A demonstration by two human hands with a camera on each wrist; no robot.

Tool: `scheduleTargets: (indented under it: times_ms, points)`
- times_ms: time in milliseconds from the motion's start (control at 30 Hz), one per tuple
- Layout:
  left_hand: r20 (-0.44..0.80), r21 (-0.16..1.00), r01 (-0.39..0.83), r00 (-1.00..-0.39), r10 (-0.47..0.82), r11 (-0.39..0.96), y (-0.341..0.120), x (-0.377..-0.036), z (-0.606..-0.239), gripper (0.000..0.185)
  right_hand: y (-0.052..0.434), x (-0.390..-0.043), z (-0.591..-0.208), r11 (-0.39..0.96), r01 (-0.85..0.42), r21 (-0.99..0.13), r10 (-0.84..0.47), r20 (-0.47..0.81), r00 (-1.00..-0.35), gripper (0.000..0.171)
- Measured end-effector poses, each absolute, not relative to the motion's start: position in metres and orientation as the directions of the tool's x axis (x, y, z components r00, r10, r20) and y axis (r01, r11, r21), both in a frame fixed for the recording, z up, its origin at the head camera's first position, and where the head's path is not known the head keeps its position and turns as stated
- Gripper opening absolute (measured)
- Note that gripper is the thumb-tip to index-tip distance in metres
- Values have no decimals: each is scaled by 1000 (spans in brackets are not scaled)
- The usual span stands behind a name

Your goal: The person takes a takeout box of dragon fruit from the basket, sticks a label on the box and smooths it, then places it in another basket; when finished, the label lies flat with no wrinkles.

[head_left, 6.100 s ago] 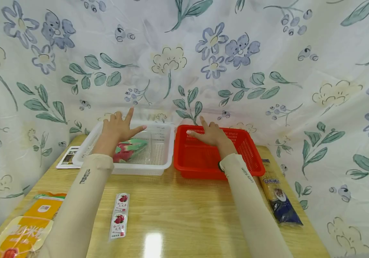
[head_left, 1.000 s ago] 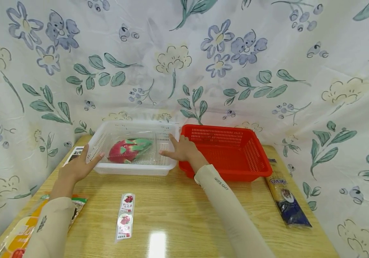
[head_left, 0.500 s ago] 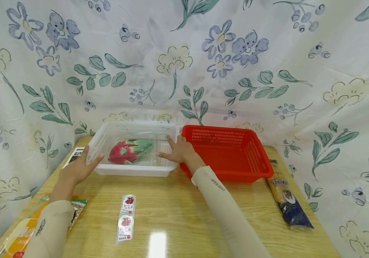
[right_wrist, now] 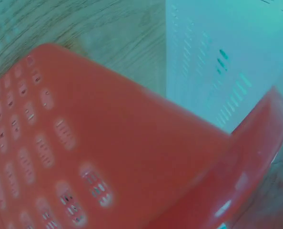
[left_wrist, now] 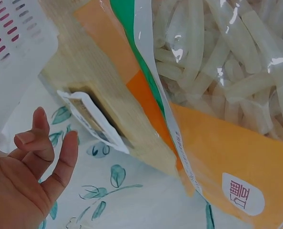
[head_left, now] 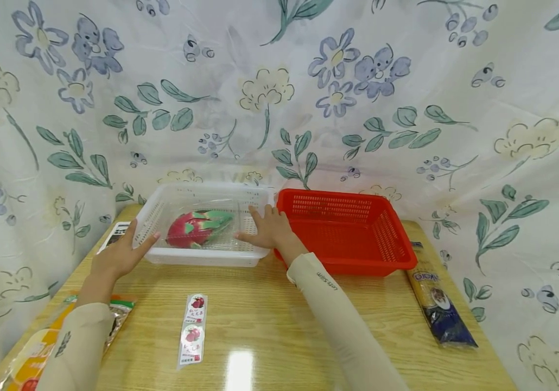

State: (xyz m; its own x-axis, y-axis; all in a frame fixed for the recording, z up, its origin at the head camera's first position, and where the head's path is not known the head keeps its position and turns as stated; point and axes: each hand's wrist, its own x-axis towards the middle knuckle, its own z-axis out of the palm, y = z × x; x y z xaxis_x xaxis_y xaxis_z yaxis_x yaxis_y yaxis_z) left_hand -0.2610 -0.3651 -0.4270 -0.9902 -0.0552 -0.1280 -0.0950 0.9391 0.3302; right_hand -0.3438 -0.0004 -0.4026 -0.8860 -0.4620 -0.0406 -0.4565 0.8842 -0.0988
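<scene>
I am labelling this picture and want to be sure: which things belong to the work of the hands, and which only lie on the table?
In hand:
- white basket, left hand and right hand at its sides
- dragon fruit inside it

Lying about:
- red basket
- sticker strip
- orange packet
- dark noodle packet

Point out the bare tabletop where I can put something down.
Bare wood lies in front of the red basket, between the sticker strip and the noodle packet. It is crowded at the left edge by the orange bag.
</scene>
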Motion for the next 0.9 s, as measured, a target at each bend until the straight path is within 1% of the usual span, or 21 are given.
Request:
scheduleTargets:
  times_ms: [233,467,733,900]
  points:
    - [-142,334,-106,-988,-61,936,-364,-261,-428,97,-10,-344,-404,888,-457,-48,-460,-71,-885,95]
    - [-134,336,-114,-988,-72,935,-365,-262,-429,98,-17,-343,-405,885,-466,15,-465,-61,-883,94]
    - [-121,341,-114,-990,-76,933,-363,-259,-428,97,-28,-344,-416,869,-492,56,-490,-42,-871,94]
    - [-98,353,-103,-992,-73,930,-363,-259,-431,96,-33,-341,-421,876,-479,55,-478,-27,-878,96]
